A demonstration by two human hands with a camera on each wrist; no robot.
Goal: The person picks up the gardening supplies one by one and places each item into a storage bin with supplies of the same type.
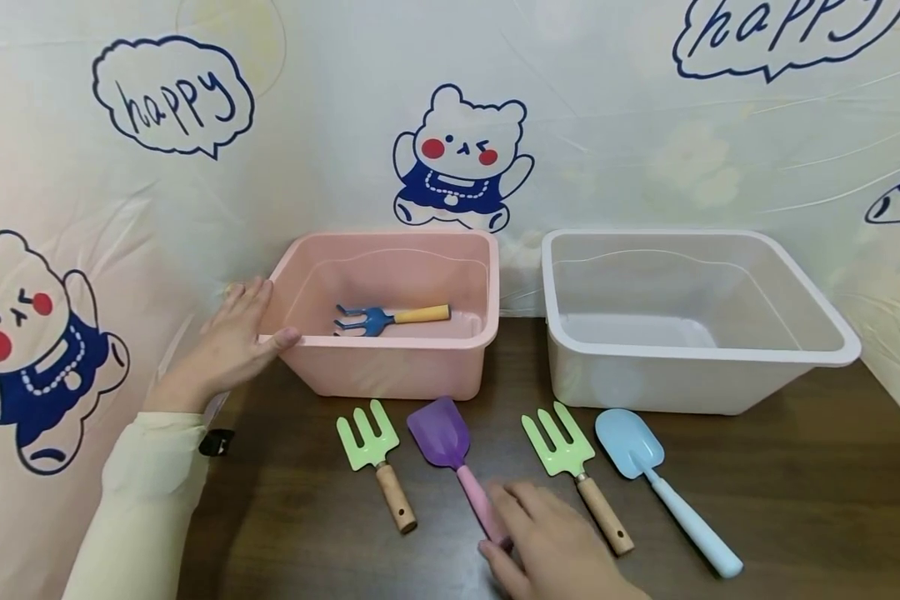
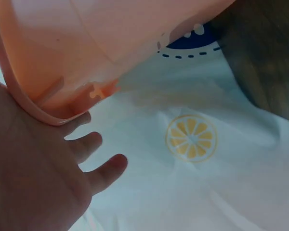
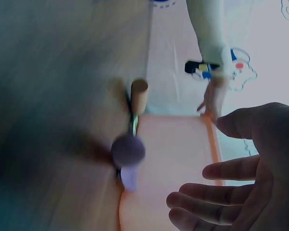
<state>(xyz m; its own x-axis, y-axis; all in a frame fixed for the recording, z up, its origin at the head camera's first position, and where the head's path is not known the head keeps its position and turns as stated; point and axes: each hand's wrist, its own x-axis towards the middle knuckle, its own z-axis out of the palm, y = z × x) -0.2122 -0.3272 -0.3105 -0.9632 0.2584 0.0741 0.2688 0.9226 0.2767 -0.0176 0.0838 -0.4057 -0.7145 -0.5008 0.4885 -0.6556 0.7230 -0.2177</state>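
Observation:
My left hand (image 1: 228, 342) rests at the left end of the pink bin (image 1: 390, 367), its thumb by the front corner of the rim and its fingers along the outer side. In the left wrist view those fingers (image 2: 108, 173) stick out loosely past the rim. A blue hand rake with a yellow handle (image 1: 423, 314) lies inside this bin. Over the handle end of a purple spade with a pink handle (image 1: 442, 429) hovers my right hand (image 1: 551, 542). Its fingers (image 3: 216, 195) are spread and hold nothing in the right wrist view.
Left of the spade lies a green hand fork (image 1: 367, 442); a second green fork (image 1: 562, 446) and a light blue trowel (image 1: 633, 442) lie to its right. A white bin (image 1: 645, 383) stands at the back right of the dark wooden table (image 1: 292, 517), before a printed cloth (image 1: 607, 150).

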